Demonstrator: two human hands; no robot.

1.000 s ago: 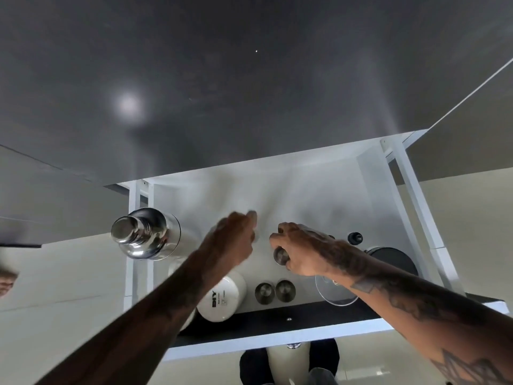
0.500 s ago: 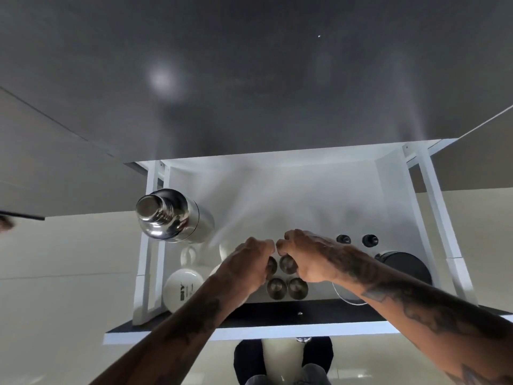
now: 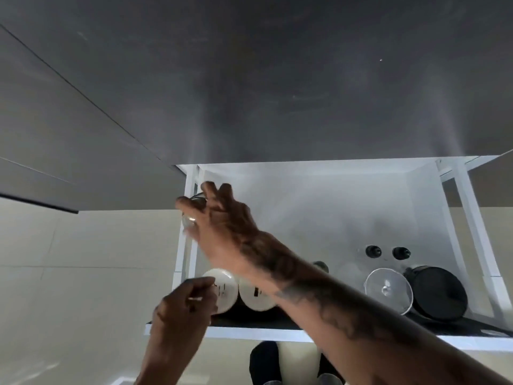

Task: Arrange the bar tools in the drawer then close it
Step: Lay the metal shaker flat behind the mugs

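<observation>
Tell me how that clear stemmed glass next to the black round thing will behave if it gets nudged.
The stemmed glass looks thin and clear, so probably fragile. Its wide bowl over a narrow stem suggests it tips easily. It stands close beside the black round container, so a nudge would likely knock them together.

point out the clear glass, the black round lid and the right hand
clear glass point(image 3: 388, 289), head view, on its round bowl
black round lid point(image 3: 438, 294), head view, on its top face
right hand point(image 3: 222, 220), head view, on its back

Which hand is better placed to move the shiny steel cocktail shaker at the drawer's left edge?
Right, probably. The right hand spans the shiny steel cocktail shaker, thumb one side, fingers the other; the left hand sits low by the round white mugs.
</observation>
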